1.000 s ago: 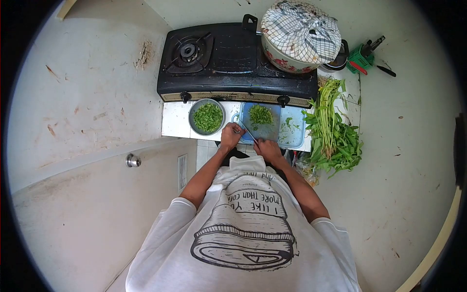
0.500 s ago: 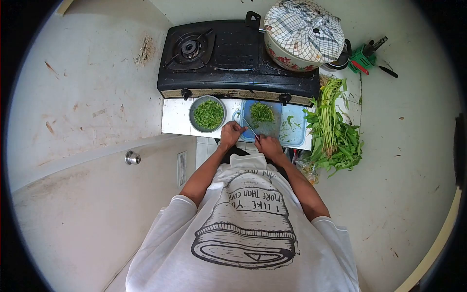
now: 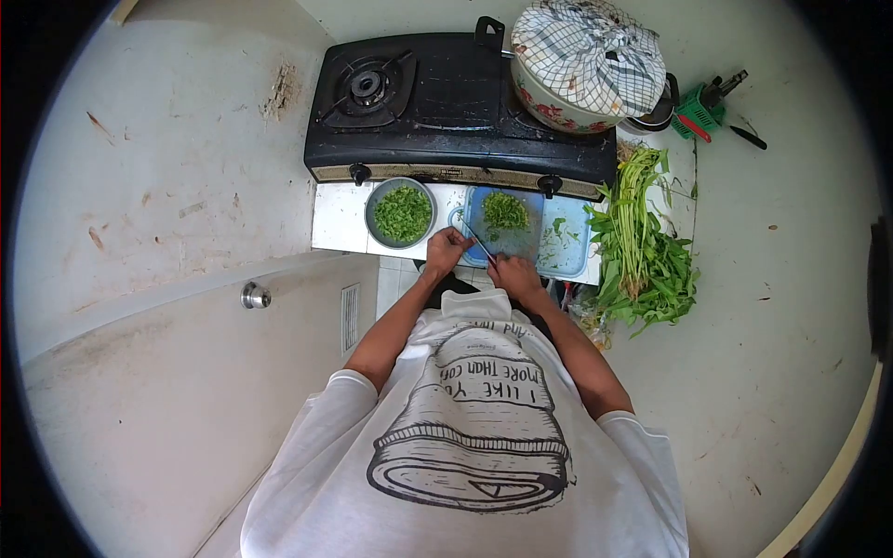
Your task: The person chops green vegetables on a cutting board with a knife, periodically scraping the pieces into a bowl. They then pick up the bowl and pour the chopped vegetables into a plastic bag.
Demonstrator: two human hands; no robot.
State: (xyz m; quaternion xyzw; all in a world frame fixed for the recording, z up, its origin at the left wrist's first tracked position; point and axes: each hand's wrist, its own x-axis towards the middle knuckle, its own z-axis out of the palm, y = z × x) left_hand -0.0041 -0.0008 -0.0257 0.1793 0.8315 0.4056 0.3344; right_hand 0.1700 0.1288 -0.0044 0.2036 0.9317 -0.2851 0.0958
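Observation:
My right hand (image 3: 514,272) is closed around the handle of a small knife (image 3: 480,244), whose blade points up and to the left over the near left part of a blue cutting board (image 3: 518,244). Close to the blade, my left hand (image 3: 447,250) has its fingers pinched together; what is between them, if anything, is too small to make out. A pile of chopped greens (image 3: 504,211) lies on the far part of the board. Left of it, a grey bowl (image 3: 371,232) holds more chopped greens (image 3: 402,214).
Under the board's right side is a light blue tray (image 3: 579,251) with leaf scraps. A bundle of leafy stems (image 3: 642,242) lies at the right. Behind stands a black gas stove (image 3: 456,102) with a cloth-covered pot (image 3: 549,110). A green basket (image 3: 696,110) holds utensils.
The whole view has shifted slightly. Both hands and the knife stay in nearly the same place over the board, with the same grip.

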